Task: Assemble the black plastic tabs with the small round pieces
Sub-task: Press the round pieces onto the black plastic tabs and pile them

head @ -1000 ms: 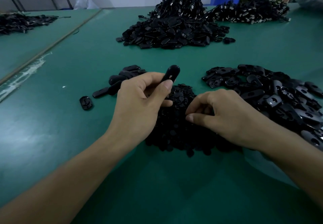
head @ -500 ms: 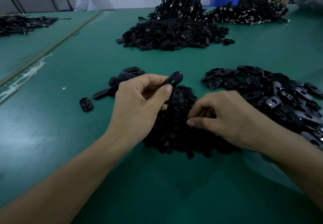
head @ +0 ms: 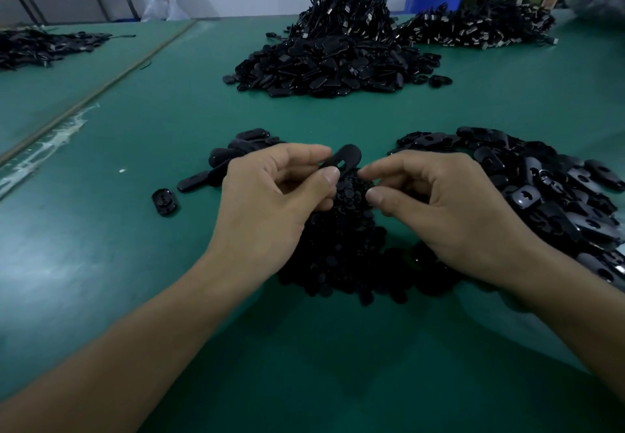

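Left hand (head: 270, 202) pinches a black tab (head: 345, 158); right hand (head: 449, 216) curls just beside it.

Right hand (head: 449, 216) perhaps pinches something hidden; tab pile (head: 558, 202) runs off right edge.

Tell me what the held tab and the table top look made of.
The tab looks like moulded black plastic, smooth with a soft sheen along its rounded edge. The table top is a green mat, probably rubber or vinyl: matte, only diffuse light patches.
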